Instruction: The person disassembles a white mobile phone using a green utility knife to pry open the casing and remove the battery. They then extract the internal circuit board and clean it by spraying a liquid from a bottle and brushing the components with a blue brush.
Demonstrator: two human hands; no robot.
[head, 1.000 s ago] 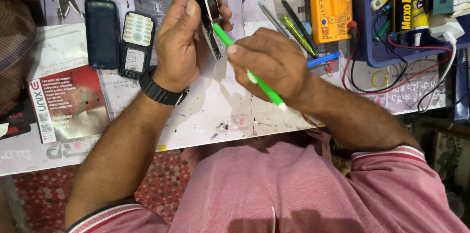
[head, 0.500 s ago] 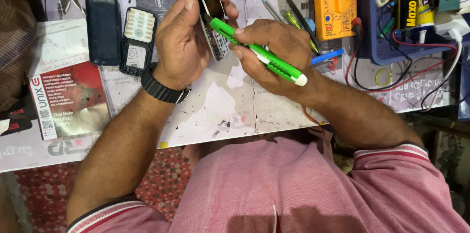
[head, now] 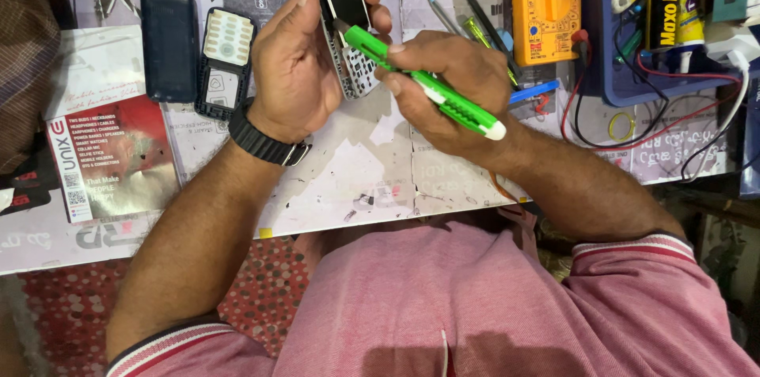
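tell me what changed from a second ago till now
The left hand turned the phone from edge-on to screen up. The right hand swung the green tool flatter, tip at the screen's lower edge. Both grips and the parts on the table stayed.

Glossy black glass fronts the phone (head: 346,20), its frame silvery and metallic-looking. The green tool (head: 419,82) is smooth, shiny plastic with a white cap. A matt black strap, rubbery in look, rings the watch (head: 265,142). The desk (head: 356,163) carries worn, stained paper. The orange meter (head: 545,5) is hard plastic; the shirt (head: 475,306) is soft pink knit cloth.
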